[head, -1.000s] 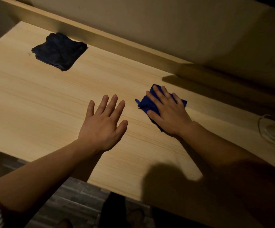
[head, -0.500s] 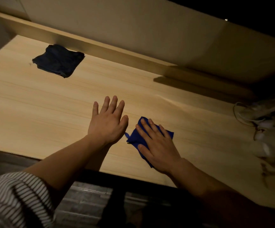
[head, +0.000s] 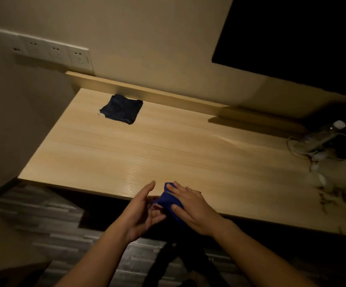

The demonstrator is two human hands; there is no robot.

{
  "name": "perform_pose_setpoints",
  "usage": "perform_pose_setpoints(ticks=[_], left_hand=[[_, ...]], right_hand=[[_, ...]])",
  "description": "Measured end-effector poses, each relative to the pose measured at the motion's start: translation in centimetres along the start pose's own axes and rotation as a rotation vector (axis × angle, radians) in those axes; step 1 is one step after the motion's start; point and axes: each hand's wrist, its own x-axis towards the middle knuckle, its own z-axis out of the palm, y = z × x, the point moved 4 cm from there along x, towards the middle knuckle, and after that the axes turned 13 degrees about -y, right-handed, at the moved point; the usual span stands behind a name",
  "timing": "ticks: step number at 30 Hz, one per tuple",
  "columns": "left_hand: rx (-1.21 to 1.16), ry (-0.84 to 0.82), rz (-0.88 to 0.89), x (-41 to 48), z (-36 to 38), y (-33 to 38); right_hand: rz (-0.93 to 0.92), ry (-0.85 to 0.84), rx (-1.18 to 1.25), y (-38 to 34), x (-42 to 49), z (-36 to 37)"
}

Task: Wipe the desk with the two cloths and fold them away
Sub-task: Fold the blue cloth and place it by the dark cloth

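A light wooden desk (head: pixel 168 146) fills the middle of the view. At its front edge my right hand (head: pixel 190 206) presses on a bright blue cloth (head: pixel 169 198) that hangs partly over the edge. My left hand (head: pixel 142 212) is cupped, palm up, just below and left of that cloth, off the desk, with nothing clearly in it. A dark blue cloth (head: pixel 122 109) lies folded in a rough square at the far left of the desk, near the back ledge, away from both hands.
A clear plastic bottle (head: pixel 321 133) and tangled white cables (head: pixel 312 154) sit at the desk's right end, with dark crumbs (head: pixel 333 195) scattered near them. A row of wall sockets (head: pixel 52 52) is above the far left corner. Grey plank floor (head: pixel 54 214) lies below.
My right hand has dragged the blue cloth back to the desk's front edge. My left hand has left the desktop and turned palm up beneath the edge. The view has pulled back.
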Motion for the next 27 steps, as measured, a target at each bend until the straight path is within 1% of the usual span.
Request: perform_pose_setpoints(ticks=[2, 4, 5, 7, 9, 11, 12, 14, 15, 16, 17, 19, 20, 21, 23, 27], left_hand=[[-0.216, -0.113, 0.023, -2.6, 0.0, 1.4], [-0.309, -0.183, 0.109, -4.6, 0.2, 3.2], [-0.319, -0.184, 0.15, -5.4, 0.3, 4.1], [-0.339, -0.186, 0.213, -6.6, 0.4, 5.6], [-0.331, -0.194, 0.245, -7.6, 0.4, 7.0], [-0.296, -0.214, 0.255, -8.1, 0.1, 8.3], [-0.281, -0.222, 0.268, -8.4, 0.0, 9.1], [-0.254, -0.237, 0.313, -8.6, -0.2, 11.0], [-0.245, -0.244, 0.332, -8.6, -0.3, 11.9], [-0.247, -0.243, 0.345, -8.7, -0.2, 13.0], [-0.249, -0.236, 0.356, -8.8, -0.3, 14.0], [-0.248, -0.212, 0.376, -8.8, -0.4, 16.0], [-0.24, -0.195, 0.385, -8.8, -0.5, 16.9], [-0.222, -0.167, 0.397, -8.8, -0.7, 17.8], [-0.17, -0.099, 0.425, -8.8, -1.4, 19.6], [-0.021, 0.048, 0.478, -8.9, -3.5, 23.0]], right_hand=[[-0.075, -0.019, -0.162, -3.9, 1.1, -1.2], [-0.132, -0.021, -0.324, -7.1, 2.1, -2.1], [-0.147, -0.007, -0.373, -8.4, 2.6, -2.7], [-0.162, 0.015, -0.39, -10.5, 3.4, -4.1], [-0.185, 0.05, -0.333, -12.0, 4.1, -5.9], [-0.197, 0.138, -0.212, -12.7, 4.7, -7.7], [-0.166, 0.209, -0.123, -12.5, 5.1, -8.6], [-0.002, 0.358, 0.11, -11.1, 5.9, -9.9], [0.097, 0.39, 0.277, -10.3, 6.3, -10.1], [0.168, 0.375, 0.489, -9.5, 7.0, -10.0], [0.197, 0.32, 0.732, -9.2, 7.8, -9.7], [0.19, 0.214, 1.152, -9.3, 9.5, -9.2], [0.169, 0.211, 1.279, -9.4, 10.4, -9.3], [0.136, 0.235, 1.345, -9.5, 11.2, -9.6], [0.092, 0.293, 1.345, -9.9, 13.0, -10.5], [0.114, 0.304, 1.124, -11.3, 16.4, -13.0]])
